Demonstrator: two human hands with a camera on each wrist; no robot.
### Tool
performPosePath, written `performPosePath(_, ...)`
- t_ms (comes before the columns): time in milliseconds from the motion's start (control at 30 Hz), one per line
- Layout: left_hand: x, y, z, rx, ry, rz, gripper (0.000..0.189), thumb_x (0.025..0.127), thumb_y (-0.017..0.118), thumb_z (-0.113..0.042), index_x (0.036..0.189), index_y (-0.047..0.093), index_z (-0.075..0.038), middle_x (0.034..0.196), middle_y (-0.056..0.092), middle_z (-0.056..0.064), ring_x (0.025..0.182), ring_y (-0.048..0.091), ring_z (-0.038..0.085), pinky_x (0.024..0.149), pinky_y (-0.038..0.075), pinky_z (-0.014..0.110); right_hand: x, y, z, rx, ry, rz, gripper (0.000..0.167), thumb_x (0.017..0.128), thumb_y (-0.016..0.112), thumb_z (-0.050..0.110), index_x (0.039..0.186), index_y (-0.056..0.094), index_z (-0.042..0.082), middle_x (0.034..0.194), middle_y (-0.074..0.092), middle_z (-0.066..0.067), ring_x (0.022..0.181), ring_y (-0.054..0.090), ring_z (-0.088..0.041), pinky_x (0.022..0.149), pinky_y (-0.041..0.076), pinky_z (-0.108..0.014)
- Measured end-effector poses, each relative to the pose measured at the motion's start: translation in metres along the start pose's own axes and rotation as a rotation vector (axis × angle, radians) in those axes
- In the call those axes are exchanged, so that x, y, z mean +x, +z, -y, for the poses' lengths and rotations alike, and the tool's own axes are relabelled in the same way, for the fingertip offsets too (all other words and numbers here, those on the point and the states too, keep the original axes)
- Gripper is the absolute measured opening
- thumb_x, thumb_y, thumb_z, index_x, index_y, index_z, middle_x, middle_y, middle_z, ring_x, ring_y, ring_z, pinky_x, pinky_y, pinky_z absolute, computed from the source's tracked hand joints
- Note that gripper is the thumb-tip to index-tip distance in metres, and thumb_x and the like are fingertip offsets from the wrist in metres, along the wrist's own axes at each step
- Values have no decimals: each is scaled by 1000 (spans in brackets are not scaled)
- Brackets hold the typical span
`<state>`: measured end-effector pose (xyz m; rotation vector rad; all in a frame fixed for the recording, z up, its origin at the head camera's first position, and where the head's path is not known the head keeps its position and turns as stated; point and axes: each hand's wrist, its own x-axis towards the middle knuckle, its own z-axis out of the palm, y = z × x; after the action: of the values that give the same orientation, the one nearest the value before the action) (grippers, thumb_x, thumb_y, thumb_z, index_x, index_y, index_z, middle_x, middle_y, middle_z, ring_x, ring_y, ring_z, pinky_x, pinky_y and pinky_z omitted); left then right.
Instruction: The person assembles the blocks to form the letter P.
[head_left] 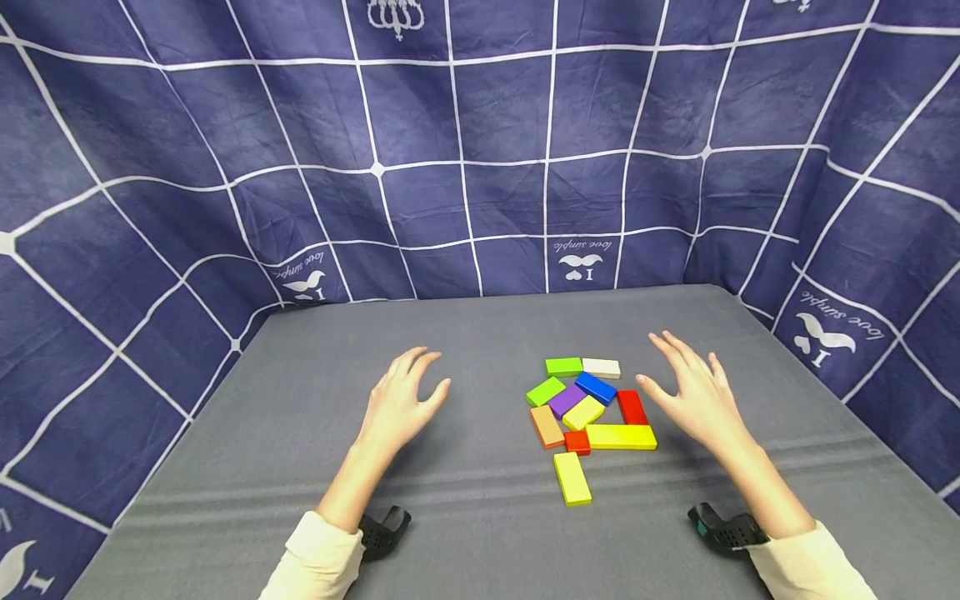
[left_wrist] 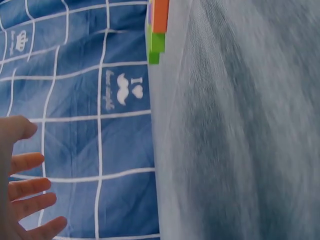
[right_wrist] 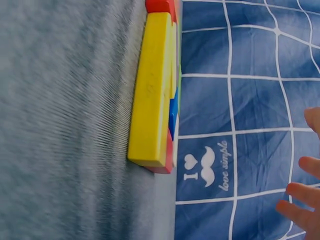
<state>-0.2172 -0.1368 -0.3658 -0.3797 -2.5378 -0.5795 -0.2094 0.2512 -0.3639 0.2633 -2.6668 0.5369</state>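
Note:
Several coloured blocks lie flat in a loose cluster right of centre in the head view. A long yellow block (head_left: 621,437) is beside a small red block (head_left: 577,442) and a longer red block (head_left: 632,407). Behind them are a blue block (head_left: 596,388), a purple block (head_left: 567,401), a white block (head_left: 602,368) and green blocks; an orange block (head_left: 547,427) is at the left. My left hand (head_left: 401,400) hovers left of the cluster, fingers spread and holding nothing. To the right, my right hand (head_left: 693,396) hovers near the longer red block, fingers spread, with nothing in it.
A grey cloth covers the table (head_left: 337,350). A blue curtain (head_left: 502,150) with white grid lines surrounds its back and sides. One yellow block (head_left: 572,479) lies nearest the front, apart from the long yellow block. Each wrist wears a black strap (head_left: 384,532).

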Motion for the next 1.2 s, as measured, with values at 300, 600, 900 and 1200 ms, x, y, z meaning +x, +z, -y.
performPosePath(300,-1,14,-26,-167,-24,59,27,87,57,-29,112,61,-19,116,58,-1,110,54,20,78,49,46,-15,5,8,49,-27,-26,53,87,56,37,135,43,17,136,42,-15,119,42,-39,96,27,-62)
performPosePath(600,-1,31,-57,-224,4,156,28,87,55,-29,113,61,-19,117,58,-2,111,54,19,80,48,45,-29,15,12,72,-58,31,45,87,58,25,129,48,13,132,47,-13,114,49,-35,87,39,-59)
performPosePath(900,-4,55,-81,-230,69,250,30,87,56,-29,114,60,-17,116,58,0,110,54,18,82,49,42,-36,25,12,107,-79,126,45,86,61,25,127,50,11,129,49,-12,114,51,-33,86,42,-57)
performPosePath(1200,-4,71,-91,-260,65,415,39,86,56,-34,120,56,-16,128,50,4,118,48,20,87,47,44,-41,31,5,93,-140,184,44,84,63,29,125,54,14,125,54,-9,111,54,-30,88,43,-52)
